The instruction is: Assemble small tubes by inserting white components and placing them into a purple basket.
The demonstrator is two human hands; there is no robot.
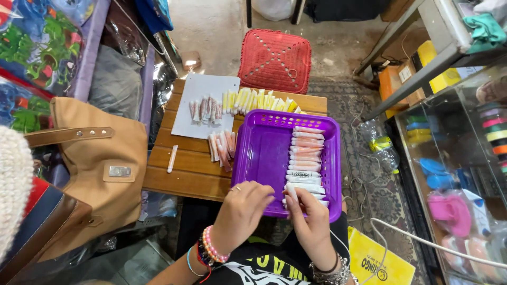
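both hands at near edge of purple basket (264,153). right hand (311,224) pinches a white packet (302,188) at near end of the stack; packet's long axis runs l-r. left hand (243,211) curled, touching basket rim, holds nothing visible; right is nearer.

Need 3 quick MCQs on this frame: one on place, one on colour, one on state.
1. Where does the purple basket sit?
A. on the wooden table
B. on the red stool
C. on the floor

2. What colour is the handbag on the left?
A. black
B. tan
C. green

3. What is the right hand doing?
A. resting flat on the table
B. gripping the stool
C. pinching a small white packet at the basket's near end

Answers:
1 A, the basket rests on the table's slats.
2 B, its leather is tan all over.
3 C, its fingers close on the packet, with the left hand alongside.
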